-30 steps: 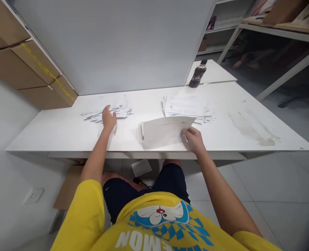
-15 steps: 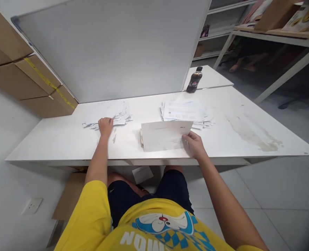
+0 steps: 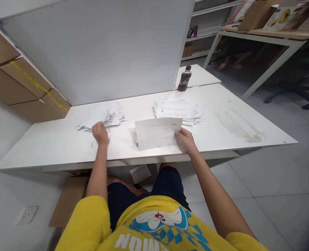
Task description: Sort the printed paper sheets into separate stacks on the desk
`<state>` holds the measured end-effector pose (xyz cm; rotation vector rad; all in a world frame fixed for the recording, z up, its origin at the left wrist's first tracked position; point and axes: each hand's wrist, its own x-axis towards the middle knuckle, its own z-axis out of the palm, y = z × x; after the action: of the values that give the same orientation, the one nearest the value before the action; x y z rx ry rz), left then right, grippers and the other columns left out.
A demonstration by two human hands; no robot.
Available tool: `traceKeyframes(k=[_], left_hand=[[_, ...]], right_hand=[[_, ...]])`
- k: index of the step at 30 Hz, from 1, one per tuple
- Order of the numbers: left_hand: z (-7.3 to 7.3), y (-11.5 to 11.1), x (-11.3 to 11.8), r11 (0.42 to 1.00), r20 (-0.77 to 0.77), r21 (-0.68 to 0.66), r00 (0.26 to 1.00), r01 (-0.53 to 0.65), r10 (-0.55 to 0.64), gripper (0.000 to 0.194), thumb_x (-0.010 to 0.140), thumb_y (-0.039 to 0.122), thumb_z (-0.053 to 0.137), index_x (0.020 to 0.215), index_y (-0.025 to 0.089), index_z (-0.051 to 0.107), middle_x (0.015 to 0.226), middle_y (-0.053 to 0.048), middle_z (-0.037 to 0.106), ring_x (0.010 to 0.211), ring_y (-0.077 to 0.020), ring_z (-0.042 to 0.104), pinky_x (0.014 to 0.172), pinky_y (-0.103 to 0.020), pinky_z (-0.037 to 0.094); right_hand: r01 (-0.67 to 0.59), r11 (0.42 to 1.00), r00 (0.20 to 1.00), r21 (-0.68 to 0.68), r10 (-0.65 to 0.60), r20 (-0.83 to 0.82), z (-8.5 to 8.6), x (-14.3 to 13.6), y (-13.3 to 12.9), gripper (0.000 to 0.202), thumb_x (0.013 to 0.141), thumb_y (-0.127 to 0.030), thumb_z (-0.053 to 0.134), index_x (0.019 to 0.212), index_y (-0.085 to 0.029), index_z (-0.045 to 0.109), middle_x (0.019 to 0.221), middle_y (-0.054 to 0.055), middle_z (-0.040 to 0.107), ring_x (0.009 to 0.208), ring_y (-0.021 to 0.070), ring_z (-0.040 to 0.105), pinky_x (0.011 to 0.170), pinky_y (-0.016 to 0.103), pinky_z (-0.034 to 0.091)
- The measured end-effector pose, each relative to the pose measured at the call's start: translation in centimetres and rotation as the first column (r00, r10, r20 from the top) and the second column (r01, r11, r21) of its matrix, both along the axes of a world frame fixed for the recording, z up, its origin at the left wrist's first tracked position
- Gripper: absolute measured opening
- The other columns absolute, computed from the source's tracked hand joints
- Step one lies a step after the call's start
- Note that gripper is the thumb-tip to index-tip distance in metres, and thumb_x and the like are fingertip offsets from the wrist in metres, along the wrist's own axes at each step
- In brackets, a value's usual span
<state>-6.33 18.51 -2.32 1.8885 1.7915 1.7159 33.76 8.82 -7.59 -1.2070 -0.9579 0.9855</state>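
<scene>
My right hand pinches the right edge of a pale paper sheet, thumb in front. The sheet is tilted up near the table's front edge. Behind its left edge a small cream-coloured object peeks out, mostly hidden. My left hand is closed at the near edge of a loose, uneven pile of paper pieces; what its fingers hold is hidden. Beyond the sheet lies a second pile of papers, its edges ragged.
On the white table, a cola bottle stands at the back right beside a large whiteboard. Cardboard boxes are stacked at the left. A greyish smear marks the right side. One paper lies below the table.
The view has swung a little to the right. My left hand has drawn slightly nearer, and papers beside it look more raised. My right hand keeps its grip on the sheet.
</scene>
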Motion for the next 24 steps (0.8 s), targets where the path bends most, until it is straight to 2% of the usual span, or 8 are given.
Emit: traceKeyframes(k=[2, 5, 9, 14, 17, 21, 23, 24], left_hand=[[-0.8, -4.0, 3.6, 0.997, -0.022, 0.036, 0.998, 0.065, -0.065, 0.046, 0.092, 0.066, 0.041, 0.09, 0.026, 0.063, 0.1, -0.016, 0.067, 0.112, -0.0324, 0.058, 0.107, -0.058, 0.038], [-2.3, -10.7, 10.4, 0.898, -0.225, -0.05, 0.871, 0.438, -0.437, 0.026, 0.095, 0.047, 0.05, 0.093, 0.029, 0.069, 0.097, -0.011, 0.072, 0.102, -0.0291, 0.066, 0.097, -0.054, 0.047], [-3.0, -16.6, 17.5, 0.843, -0.296, -0.138, 0.791, 0.52, -0.536, 0.019, 0.095, 0.027, 0.053, 0.104, 0.028, 0.07, 0.097, -0.007, 0.074, 0.117, -0.0294, 0.063, 0.094, -0.05, 0.049], [-2.8, -17.6, 20.3, 0.822, -0.252, -0.155, 0.782, 0.548, -0.569, 0.023, 0.095, 0.023, 0.053, 0.11, 0.028, 0.069, 0.102, -0.008, 0.074, 0.12, -0.03, 0.061, 0.099, -0.051, 0.049], [-3.5, -17.3, 20.8, 0.732, -0.268, -0.17, 0.683, 0.66, -0.679, 0.027, 0.096, 0.021, 0.05, 0.116, 0.027, 0.067, 0.11, -0.009, 0.072, 0.123, -0.0279, 0.06, 0.101, -0.05, 0.051], [-4.9, -17.0, 20.9, 0.575, -0.266, -0.205, 0.52, 0.792, -0.811, 0.038, 0.096, 0.02, 0.046, 0.132, 0.03, 0.057, 0.126, -0.012, 0.065, 0.135, -0.026, 0.049, 0.109, -0.049, 0.048], [-5.3, -17.0, 20.4, 0.599, -0.32, -0.169, 0.532, 0.782, -0.784, 0.048, 0.093, 0.023, 0.054, 0.138, 0.036, 0.048, 0.134, -0.011, 0.06, 0.141, -0.0283, 0.041, 0.113, -0.053, 0.042], [-5.3, -17.0, 20.0, 0.673, -0.327, -0.11, 0.613, 0.732, -0.719, 0.054, 0.091, 0.026, 0.059, 0.141, 0.038, 0.044, 0.138, -0.012, 0.057, 0.143, -0.0303, 0.037, 0.114, -0.057, 0.039]], right_hand=[[0.012, 1.0, 1.0, -0.006, -0.012, 0.003, 0.4, -0.2, 0.1, 0.03, 0.07, -0.037, 0.065, 0.095, -0.021, 0.066, 0.087, 0.001, 0.071, 0.085, 0.0219, 0.063, 0.078, 0.035, 0.048], [-0.022, 0.997, 0.997, -0.07, 0.016, -0.076, 1.1, -0.9, -0.2, 0.043, 0.066, -0.034, 0.069, 0.108, -0.024, 0.063, 0.09, 0.002, 0.071, 0.083, 0.0223, 0.064, 0.076, 0.036, 0.05], [-0.04, 0.991, 0.973, -0.128, 0.01, -0.232, 1.5, -2.9, -2.5, 0.044, 0.063, -0.035, 0.073, 0.105, -0.025, 0.062, 0.089, 0.003, 0.071, 0.082, 0.0229, 0.066, 0.074, 0.036, 0.053], [-0.075, 0.987, 0.945, -0.141, 0.025, -0.327, 1.7, -4.3, -6.4, 0.036, 0.069, -0.049, 0.069, 0.095, -0.026, 0.059, 0.084, 0.003, 0.071, 0.076, 0.0225, 0.067, 0.068, 0.035, 0.053], [-0.143, 0.977, 0.945, -0.159, 0.088, -0.315, 1.9, -4.0, -7.3, 0.038, 0.073, -0.055, 0.066, 0.095, -0.025, 0.059, 0.083, 0.003, 0.071, 0.074, 0.0214, 0.066, 0.068, 0.035, 0.052], [-0.075, 0.993, 0.991, -0.094, 0.064, -0.114, 2.7, -3.2, -7.0, 0.029, 0.069, -0.045, 0.069, 0.087, -0.024, 0.06, 0.077, 0.001, 0.068, 0.076, 0.0208, 0.063, 0.073, 0.035, 0.05], [-0.02, 1.0, 1.0, -0.018, 0.02, -0.019, 3.5, -2.6, -7.0, 0.021, 0.074, -0.043, 0.064, 0.083, -0.025, 0.06, 0.077, 0.001, 0.067, 0.077, 0.0208, 0.062, 0.074, 0.034, 0.049], [0.023, 0.999, 0.999, 0.028, -0.024, 0.025, 3.9, -2.3, -7.1, 0.018, 0.076, -0.042, 0.061, 0.083, -0.025, 0.06, 0.078, 0.001, 0.067, 0.079, 0.021, 0.062, 0.075, 0.034, 0.049]])
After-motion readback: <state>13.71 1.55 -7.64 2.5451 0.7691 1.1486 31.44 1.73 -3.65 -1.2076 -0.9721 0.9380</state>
